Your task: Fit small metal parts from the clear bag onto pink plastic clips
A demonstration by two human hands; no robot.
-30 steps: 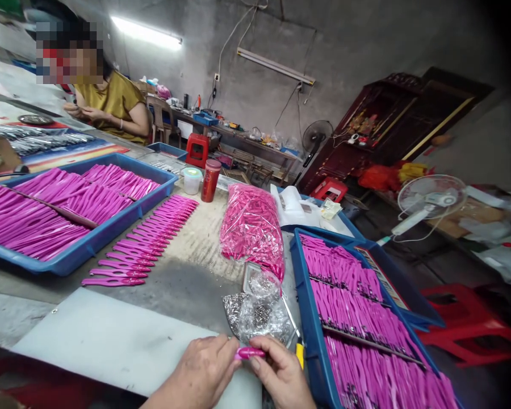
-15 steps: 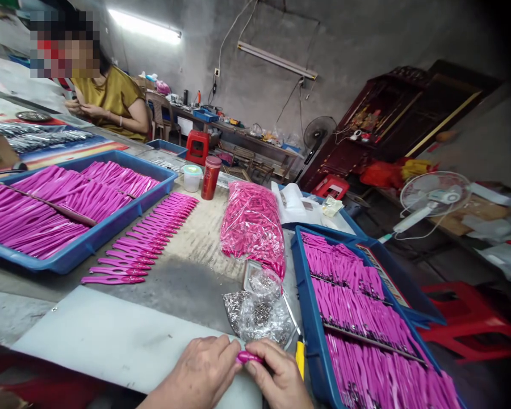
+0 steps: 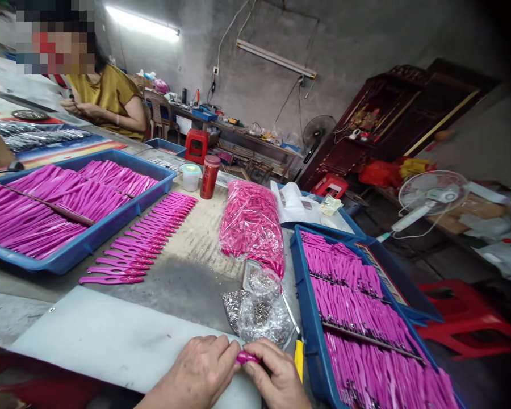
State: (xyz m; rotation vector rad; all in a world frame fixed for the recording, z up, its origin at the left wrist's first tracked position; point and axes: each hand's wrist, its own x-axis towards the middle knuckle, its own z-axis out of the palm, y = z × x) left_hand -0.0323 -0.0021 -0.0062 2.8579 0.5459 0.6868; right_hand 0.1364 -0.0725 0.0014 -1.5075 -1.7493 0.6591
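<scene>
At the bottom edge, my left hand [image 3: 201,370] and my right hand [image 3: 276,375] pinch a small magenta plastic piece [image 3: 246,358] between their fingertips, over a white board [image 3: 111,341]. Just beyond them lies a clear bag of small metal parts [image 3: 258,311]. A blue tray of magenta pieces [image 3: 306,318] stands right of my right hand. A row of magenta pieces [image 3: 147,238] lies on the table ahead to the left.
Another blue tray of magenta pieces [image 3: 123,218] sits far left. A clear sack of pink parts [image 3: 251,224], a red flask [image 3: 209,176] and a lidded cup [image 3: 191,177] stand mid-table. A person in a mustard shirt [image 3: 111,99] works at the back. Red stools and a fan [image 3: 430,196] are right.
Both hands have closed further round the magenta piece, so less of it shows. They sit slightly lower in the view; the rest is unchanged.
</scene>
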